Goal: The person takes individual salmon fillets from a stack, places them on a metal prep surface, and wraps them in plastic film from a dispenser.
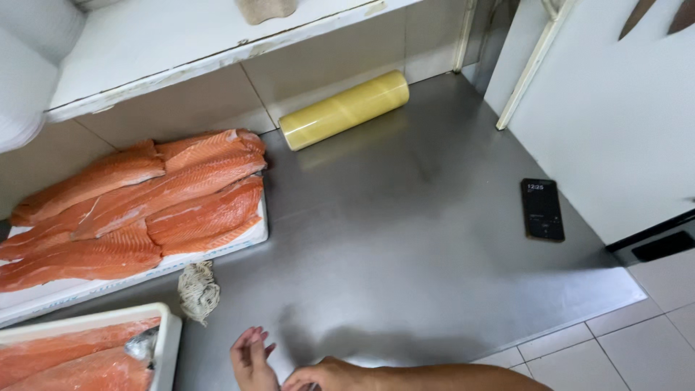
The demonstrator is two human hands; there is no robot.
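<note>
The one camera sits on my head and looks steeply down over the steel counter point(405, 239), facing the back wall and the shelf point(188, 43) above it. It stands fairly near. My hands barely enter at the bottom edge, probably cropped.

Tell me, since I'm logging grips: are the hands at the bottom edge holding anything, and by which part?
Nothing is seen held. The left hand is open with fingers spread above the steel counter; the right hand is loosely curled beside it, its underside hidden.
</note>
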